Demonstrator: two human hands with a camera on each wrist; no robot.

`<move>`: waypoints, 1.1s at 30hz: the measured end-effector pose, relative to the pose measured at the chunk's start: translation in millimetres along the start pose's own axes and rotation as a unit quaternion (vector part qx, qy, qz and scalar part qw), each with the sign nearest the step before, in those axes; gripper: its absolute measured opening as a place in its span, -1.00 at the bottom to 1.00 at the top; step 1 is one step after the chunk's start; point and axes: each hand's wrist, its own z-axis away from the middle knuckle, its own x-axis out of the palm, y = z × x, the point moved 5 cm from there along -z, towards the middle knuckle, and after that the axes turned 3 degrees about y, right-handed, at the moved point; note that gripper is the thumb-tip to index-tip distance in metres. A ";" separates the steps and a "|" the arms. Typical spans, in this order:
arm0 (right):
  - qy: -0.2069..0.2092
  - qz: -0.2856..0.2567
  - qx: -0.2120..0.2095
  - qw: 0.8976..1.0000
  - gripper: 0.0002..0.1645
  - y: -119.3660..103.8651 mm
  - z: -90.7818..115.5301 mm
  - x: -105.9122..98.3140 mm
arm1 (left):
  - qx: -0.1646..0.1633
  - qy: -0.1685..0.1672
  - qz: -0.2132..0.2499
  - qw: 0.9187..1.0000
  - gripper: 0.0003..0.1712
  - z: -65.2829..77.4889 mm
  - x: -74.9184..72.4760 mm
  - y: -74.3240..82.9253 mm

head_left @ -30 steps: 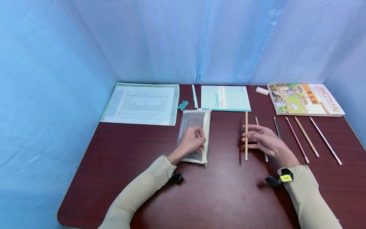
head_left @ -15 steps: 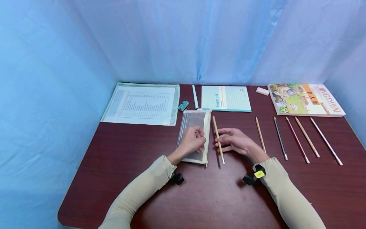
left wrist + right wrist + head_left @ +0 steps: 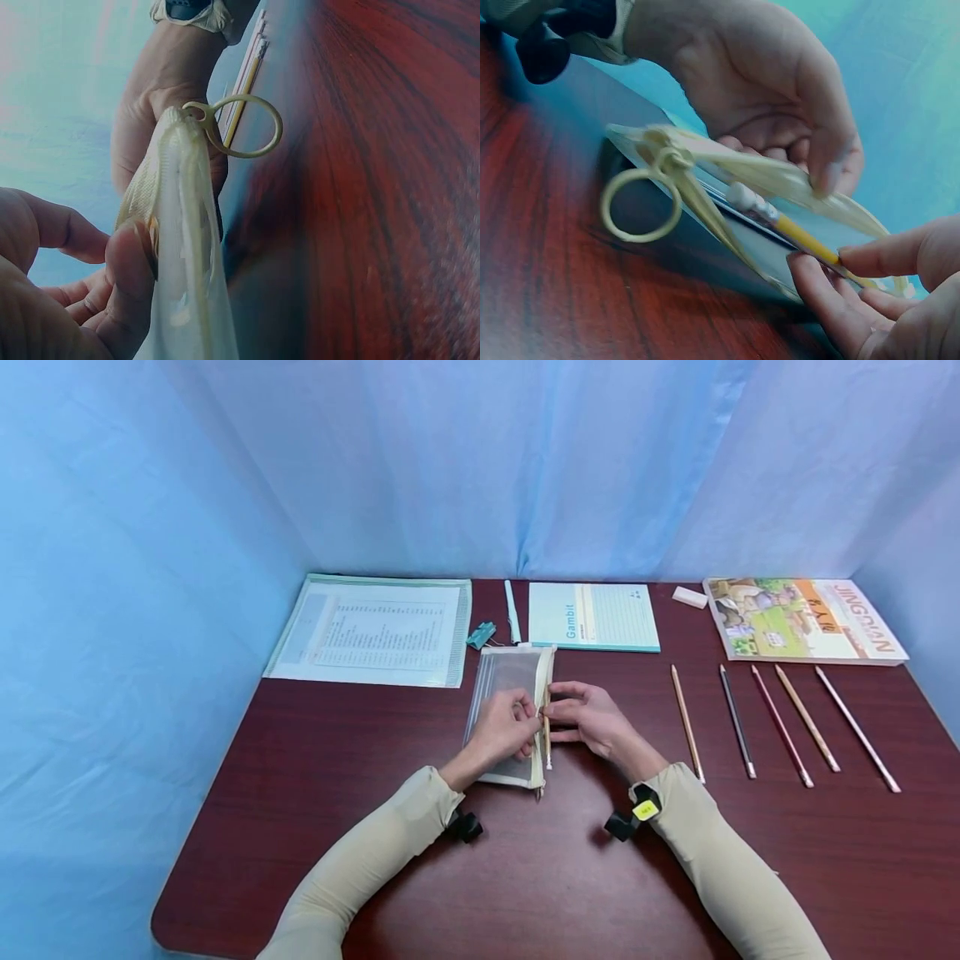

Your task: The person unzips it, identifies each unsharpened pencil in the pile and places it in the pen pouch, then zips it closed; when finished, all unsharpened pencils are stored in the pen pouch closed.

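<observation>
A see-through zip pouch (image 3: 513,670) with cream edging lies in front of me in the head view. My left hand (image 3: 498,728) pinches its upper edge between thumb and finger, and the mouth gapes in the right wrist view. My right hand (image 3: 592,722) holds a yellow pencil (image 3: 802,238) along this opening, its white eraser end toward the cream zip ring (image 3: 641,206). The pencil appears between the two edges of the mouth; its far end is hidden. In the left wrist view, the pouch (image 3: 184,262) hides most of the right fingers.
Several pencils (image 3: 782,727) lie side by side on the dark red table (image 3: 525,877) to the right. Along the back are a document folder (image 3: 375,631), teal binder clip (image 3: 481,635), pale pen (image 3: 512,610), notebook (image 3: 600,617), white eraser (image 3: 689,597) and picture-covered book (image 3: 806,620).
My right hand has carried the yellow pencil leftward from beside the other pencils to the pouch's mouth. My left hand has kept its place on the pouch edge.
</observation>
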 end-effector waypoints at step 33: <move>0.114 0.206 0.029 0.971 -0.38 -46.4 -54.8 -36.9 | 0.023 0.003 -0.005 1.000 -0.94 2.2 3.3 -2.2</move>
